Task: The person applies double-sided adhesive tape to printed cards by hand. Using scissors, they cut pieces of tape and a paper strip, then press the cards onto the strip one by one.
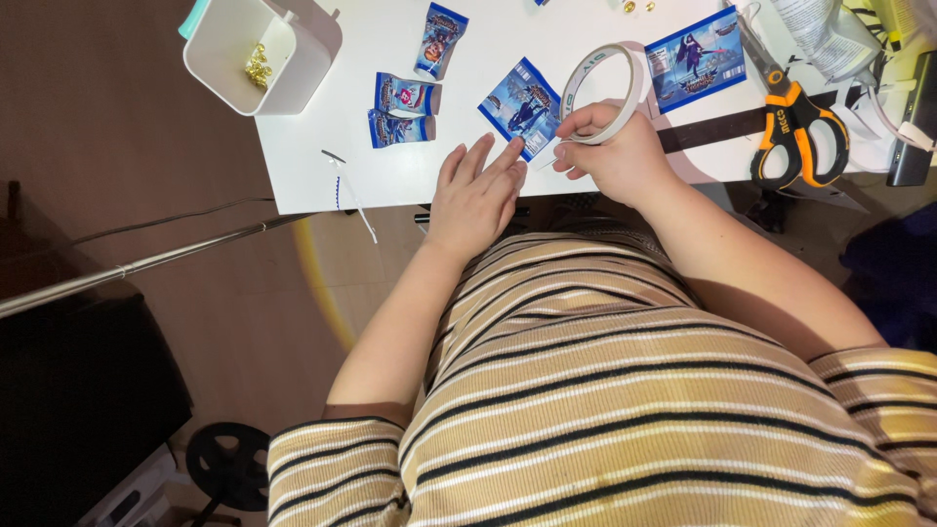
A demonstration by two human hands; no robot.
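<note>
The right hand (613, 156) grip is pinching a roll of white tape (602, 80), fingers curled tight round its lower rim, while the left hand (475, 192) is lying flat with fingers spread wide, holding nothing, fingertips touching a blue foil packet (520, 105). All of this is happening near the front edge of a white worktop (390, 176), over a brownish floor (244, 322). The tape roll is standing on edge, its open ring facing the camera, leaning toward the far right. The packet is lying flat, its long axis running diagonally. Orange-handled scissors (795, 122) are sitting toward the right edge, and a white tub (256, 54) is hanging off the far left corner.
</note>
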